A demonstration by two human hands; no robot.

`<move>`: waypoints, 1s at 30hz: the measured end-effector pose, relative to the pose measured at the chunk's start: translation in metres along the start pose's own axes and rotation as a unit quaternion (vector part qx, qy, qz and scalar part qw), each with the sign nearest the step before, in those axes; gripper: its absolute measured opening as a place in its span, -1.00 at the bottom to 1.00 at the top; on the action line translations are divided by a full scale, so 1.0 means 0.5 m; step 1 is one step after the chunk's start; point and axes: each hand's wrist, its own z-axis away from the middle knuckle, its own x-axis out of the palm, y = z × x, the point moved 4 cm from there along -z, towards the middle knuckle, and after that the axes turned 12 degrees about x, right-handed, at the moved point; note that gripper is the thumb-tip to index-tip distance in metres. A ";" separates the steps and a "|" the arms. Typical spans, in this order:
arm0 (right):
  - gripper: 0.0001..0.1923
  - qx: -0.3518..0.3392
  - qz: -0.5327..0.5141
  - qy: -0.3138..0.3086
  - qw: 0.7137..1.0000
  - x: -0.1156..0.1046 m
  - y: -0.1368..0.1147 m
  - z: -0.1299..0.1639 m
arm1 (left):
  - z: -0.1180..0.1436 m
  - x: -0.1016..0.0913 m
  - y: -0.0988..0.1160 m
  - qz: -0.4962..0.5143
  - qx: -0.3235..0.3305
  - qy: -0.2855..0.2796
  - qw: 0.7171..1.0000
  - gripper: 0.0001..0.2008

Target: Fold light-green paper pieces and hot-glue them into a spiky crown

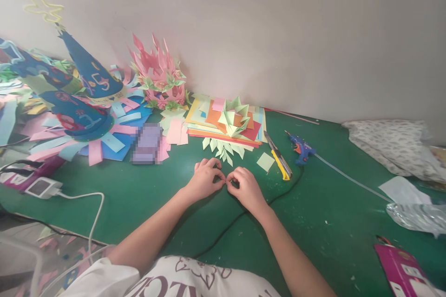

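My left hand [205,179] and my right hand [245,187] rest close together on the green table [139,204], fingertips meeting and pinched over something too small to make out. Just beyond my fingers lies a fan of pale green folded paper points [223,147]. Behind it a stack of coloured paper sheets [223,123] carries a folded pale green paper star [234,118]. A small pale green paper square [265,161] lies to the right of the fan.
A yellow utility knife [278,158] and a blue glue gun [301,148], its black cord running under my right wrist, lie to the right. Blue paper cone hats [88,76] and a pink paper flower [158,76] stand at the left. A white adapter [43,187] sits near the left edge.
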 end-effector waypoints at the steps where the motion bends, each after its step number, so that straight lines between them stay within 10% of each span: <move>1: -0.87 0.004 -0.005 -0.001 1.000 0.000 0.001 -0.001 | 0.000 0.000 0.001 -0.003 0.001 0.000 1.000 -0.87; 30: -0.90 0.049 -0.091 -0.045 0.994 -0.004 0.017 -0.008 | 0.015 0.013 0.010 -0.050 -0.011 0.038 0.998 -0.90</move>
